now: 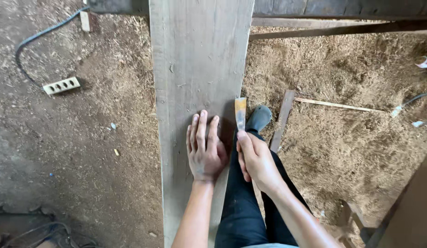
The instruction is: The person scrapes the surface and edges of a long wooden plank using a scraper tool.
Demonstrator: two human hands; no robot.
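Plank (pixel 195 69) lies under the flat, open left hand (pixel 205 149), holding nothing. Right hand (pixel 256 158) grips a scraper (pixel 240 112) at the plank's right edge; keeping its blade low should help.

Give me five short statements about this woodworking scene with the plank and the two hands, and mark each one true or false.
1. The left hand lies flat, palm down, on the long grey wooden plank. True.
2. The right hand holds a flat metal scraper blade at the plank's right edge. True.
3. The white power strip sits on top of the plank. False: it lies on the dusty ground to the plank's left.
4. The person's dark shoe is left of the plank. False: it is just right of it, beside the blade.
5. Sawdust covers the ground right of the plank. True.
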